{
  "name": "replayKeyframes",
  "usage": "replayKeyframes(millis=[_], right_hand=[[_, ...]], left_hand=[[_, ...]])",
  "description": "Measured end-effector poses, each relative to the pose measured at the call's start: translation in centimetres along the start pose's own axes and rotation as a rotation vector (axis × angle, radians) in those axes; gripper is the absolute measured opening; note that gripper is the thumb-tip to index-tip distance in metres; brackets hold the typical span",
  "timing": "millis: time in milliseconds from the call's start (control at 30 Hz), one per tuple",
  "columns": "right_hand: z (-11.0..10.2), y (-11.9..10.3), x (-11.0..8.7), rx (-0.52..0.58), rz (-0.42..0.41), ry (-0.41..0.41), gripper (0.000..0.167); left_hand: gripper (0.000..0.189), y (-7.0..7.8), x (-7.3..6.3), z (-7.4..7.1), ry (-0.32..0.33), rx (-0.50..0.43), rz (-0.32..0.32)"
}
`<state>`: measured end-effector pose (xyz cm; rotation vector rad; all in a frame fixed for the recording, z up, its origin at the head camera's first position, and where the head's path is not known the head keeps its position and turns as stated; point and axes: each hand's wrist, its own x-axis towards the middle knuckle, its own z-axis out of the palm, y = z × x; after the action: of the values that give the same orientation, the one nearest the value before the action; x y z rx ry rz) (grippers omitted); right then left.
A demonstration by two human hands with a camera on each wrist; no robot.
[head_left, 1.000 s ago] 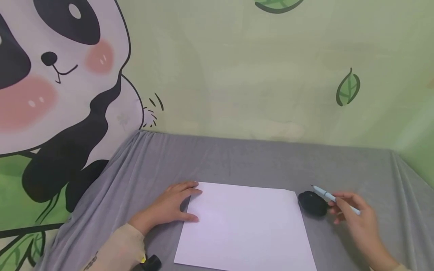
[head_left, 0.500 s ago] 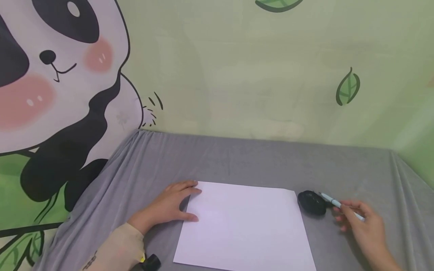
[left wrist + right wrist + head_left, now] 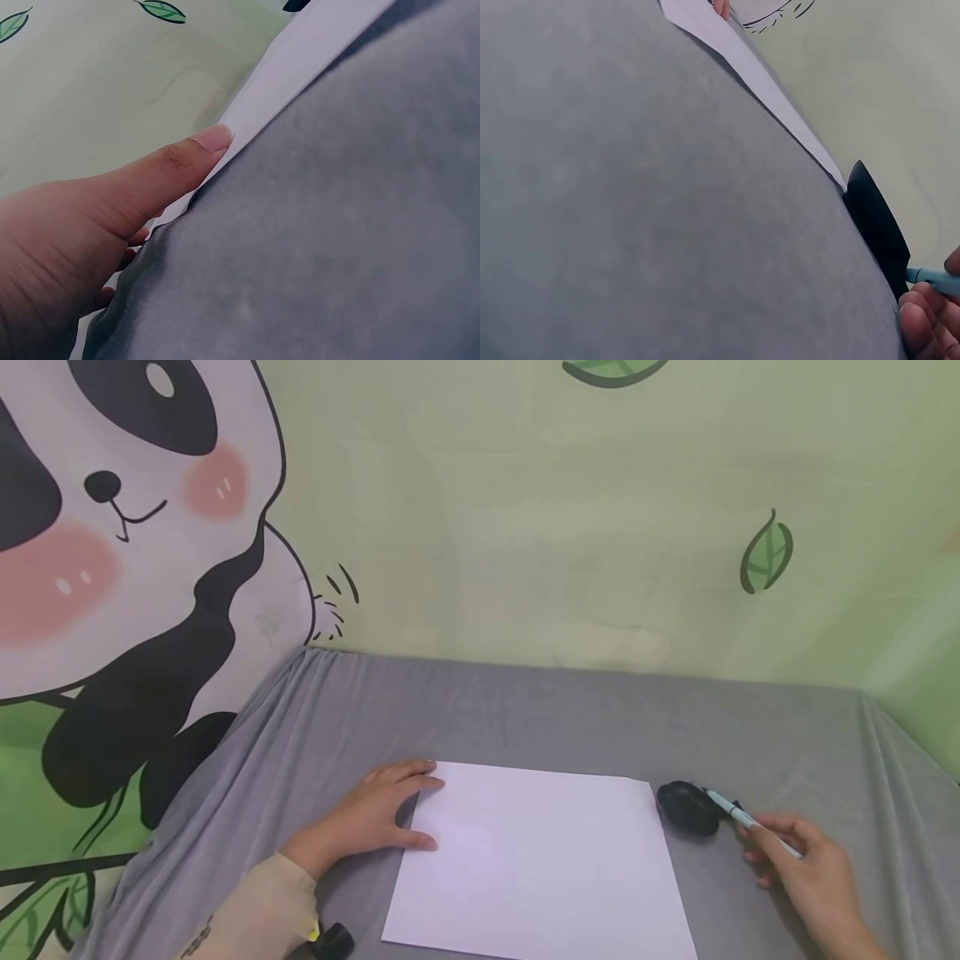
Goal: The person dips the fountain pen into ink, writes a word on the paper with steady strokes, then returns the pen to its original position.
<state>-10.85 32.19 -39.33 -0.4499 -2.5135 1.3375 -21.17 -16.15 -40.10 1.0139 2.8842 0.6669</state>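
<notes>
A sheet of white paper lies flat in front of me, its face blank. My left hand rests at its left edge, fingers spread, with thumb and fingertips on the sheet. In the left wrist view the thumb lies straight along the paper's edge. My right hand pinches a light-blue pen, dark tip pointing left. That tip overlaps the right side of a rounded, glossy black object by the paper's right edge. In the right wrist view, the pen meets the black object's near end.
Grey cloth covers the table and falls in folds at both sides. Below the left sleeve a small black cylinder shows. Behind stands a green wall with a painted panda and leaves.
My right hand has moved slightly right and down with the pen, bringing the tip from above the black object down to its right side. The left hand and paper have stayed put.
</notes>
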Motion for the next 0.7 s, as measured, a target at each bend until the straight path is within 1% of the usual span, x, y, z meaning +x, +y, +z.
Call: replayKeyframes(millis=[133, 300, 400, 500, 700], right_hand=[[-0.12, -0.03, -0.05, -0.062, 0.013, -0.008, 0.026], [-0.27, -0.11, -0.04, -0.279, -0.044, 0.019, 0.029], [-0.25, -0.23, 0.07, -0.364, -0.078, 0.032, 0.027], [-0.14, -0.35, 0.18, -0.383, -0.073, 0.024, 0.027], [0.05, -0.69, 0.45, -0.427, -0.019, -0.021, 0.03]], left_hand=[[0.077, 0.02, 0.03, 0.01, 0.002, -0.006, -0.002], [0.077, 0.05, 0.12, -0.06, -0.013, -0.003, -0.018], [0.077, 0.03, 0.1, -0.06, -0.012, 0.006, -0.019], [0.076, 0.0, 0.06, -0.04, -0.011, 0.004, -0.022], [0.077, -0.01, 0.1, 0.01, -0.011, 0.008, -0.021]])
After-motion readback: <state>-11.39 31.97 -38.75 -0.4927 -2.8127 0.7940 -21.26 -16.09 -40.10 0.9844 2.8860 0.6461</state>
